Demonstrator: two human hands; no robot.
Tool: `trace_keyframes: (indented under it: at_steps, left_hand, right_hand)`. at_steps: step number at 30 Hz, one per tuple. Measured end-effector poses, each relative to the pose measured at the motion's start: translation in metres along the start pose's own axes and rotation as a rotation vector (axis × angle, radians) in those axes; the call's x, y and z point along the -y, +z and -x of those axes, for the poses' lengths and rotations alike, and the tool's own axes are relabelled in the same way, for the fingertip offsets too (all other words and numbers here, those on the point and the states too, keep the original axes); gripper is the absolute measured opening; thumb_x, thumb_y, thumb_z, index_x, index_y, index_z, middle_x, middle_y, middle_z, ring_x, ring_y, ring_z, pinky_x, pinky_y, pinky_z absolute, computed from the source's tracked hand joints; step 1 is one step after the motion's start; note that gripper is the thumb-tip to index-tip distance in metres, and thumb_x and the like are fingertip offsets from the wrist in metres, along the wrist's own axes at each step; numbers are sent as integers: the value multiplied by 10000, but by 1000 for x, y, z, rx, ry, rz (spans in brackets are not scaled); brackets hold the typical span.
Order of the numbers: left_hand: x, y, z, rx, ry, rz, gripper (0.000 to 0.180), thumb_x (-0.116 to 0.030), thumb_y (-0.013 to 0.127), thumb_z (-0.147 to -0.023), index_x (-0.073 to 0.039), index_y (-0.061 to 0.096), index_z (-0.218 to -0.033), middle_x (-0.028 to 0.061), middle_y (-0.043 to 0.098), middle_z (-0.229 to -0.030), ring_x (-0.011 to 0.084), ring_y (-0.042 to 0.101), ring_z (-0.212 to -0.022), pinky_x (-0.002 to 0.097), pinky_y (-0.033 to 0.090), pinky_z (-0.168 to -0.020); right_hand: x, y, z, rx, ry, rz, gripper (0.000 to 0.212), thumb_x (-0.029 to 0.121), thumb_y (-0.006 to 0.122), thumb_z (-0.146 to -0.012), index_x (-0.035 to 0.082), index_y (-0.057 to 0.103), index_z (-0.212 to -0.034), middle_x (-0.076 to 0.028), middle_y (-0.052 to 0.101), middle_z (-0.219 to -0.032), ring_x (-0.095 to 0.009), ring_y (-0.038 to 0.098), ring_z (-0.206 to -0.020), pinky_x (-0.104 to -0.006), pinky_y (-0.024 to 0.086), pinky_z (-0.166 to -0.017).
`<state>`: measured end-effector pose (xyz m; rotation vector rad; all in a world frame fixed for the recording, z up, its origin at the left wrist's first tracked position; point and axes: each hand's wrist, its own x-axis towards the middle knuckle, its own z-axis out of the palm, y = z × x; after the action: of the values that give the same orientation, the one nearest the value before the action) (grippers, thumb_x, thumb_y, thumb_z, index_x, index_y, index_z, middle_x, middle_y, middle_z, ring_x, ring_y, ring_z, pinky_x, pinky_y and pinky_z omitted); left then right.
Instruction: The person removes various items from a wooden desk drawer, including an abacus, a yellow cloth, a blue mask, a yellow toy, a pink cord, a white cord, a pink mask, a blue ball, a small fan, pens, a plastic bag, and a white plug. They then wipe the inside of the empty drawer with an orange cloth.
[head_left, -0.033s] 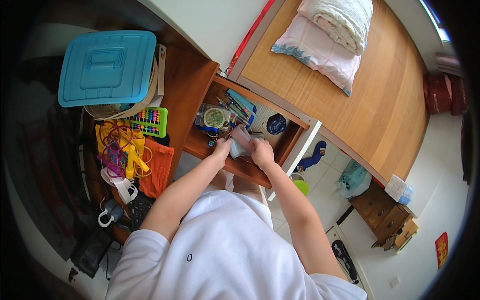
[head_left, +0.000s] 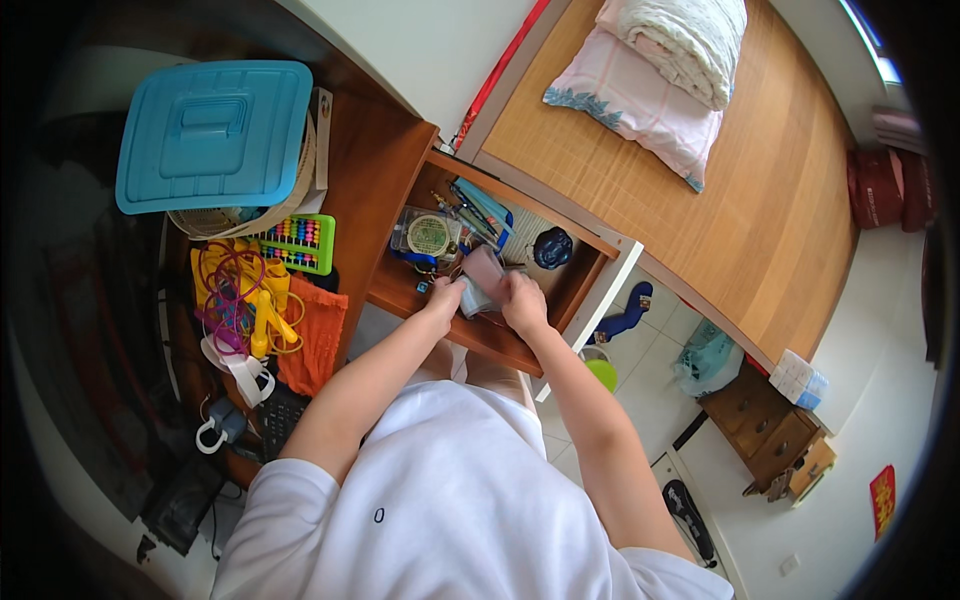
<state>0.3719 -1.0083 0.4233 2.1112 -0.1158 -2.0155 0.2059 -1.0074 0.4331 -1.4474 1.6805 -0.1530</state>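
Both my hands are over the open drawer (head_left: pixel 520 352). My right hand (head_left: pixel 524 303) is closed on a flat pinkish piece (head_left: pixel 483 270), which slants up and left from the fingers; its kind is unclear. Under its lower end lies a pale grey-blue piece (head_left: pixel 474 299), also of unclear kind. At its left edge my left hand (head_left: pixel 442 302) has its fingers pinched together on it. Beyond the hands sit a clear box holding a round patterned disc (head_left: pixel 429 236), several pens (head_left: pixel 470 222) and a dark blue shiny object (head_left: pixel 552 247).
On the desk to the left are a blue-lidded basket (head_left: pixel 215 135), a green-framed abacus (head_left: pixel 300 245), yellow jump-rope handles (head_left: pixel 265 325) and orange cloth (head_left: pixel 312 335). A bed with a folded quilt (head_left: pixel 685 45) stands beyond the drawer front (head_left: pixel 602 300). A blue sock-like thing (head_left: pixel 627 315) is at the right.
The pinkish piece has shifted slightly and its upper end, curled before, now looks flatter. Both hands stay in nearly the same place.
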Motion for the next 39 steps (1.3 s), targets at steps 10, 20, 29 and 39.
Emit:
trace_keyframes:
  at_steps: [10,20,29,39]
  left_hand:
    - [22,-4,-40,0,-148,252,556,-464,356,-919,-66,369,-1306,135,382,-1365,283,317,-1282,433,229,-1036]
    - [0,7,-5,106,18,177,480,-427,571,-855,-9,557,-1090,87,608,-1016,174,576,-893,315,430,-807]
    - [7,15,4,33,188,-203,356,-120,624,-749,18,532,-1064,111,595,-987,171,567,-884,301,451,-782]
    - [8,33,75,327,447,-144,351,-32,580,-746,-9,480,-1082,102,562,-1002,163,554,-900,285,463,-781]
  right_hand:
    - [4,-3,-3,255,-119,218,283,102,555,-694,108,666,-955,-139,584,-929,-330,521,-975,-405,416,-837]
    - [17,15,-17,-71,-170,372,307,59,559,-702,82,572,-1008,-116,553,-992,-310,498,-1003,-415,373,-896]
    - [0,14,29,-250,153,-228,234,39,571,-740,16,513,-966,-129,532,-955,-299,512,-913,-367,419,-832]
    - [8,-9,49,230,811,-1865,567,508,520,-858,20,498,-1146,-145,546,-1155,-297,509,-1089,-446,400,-954]
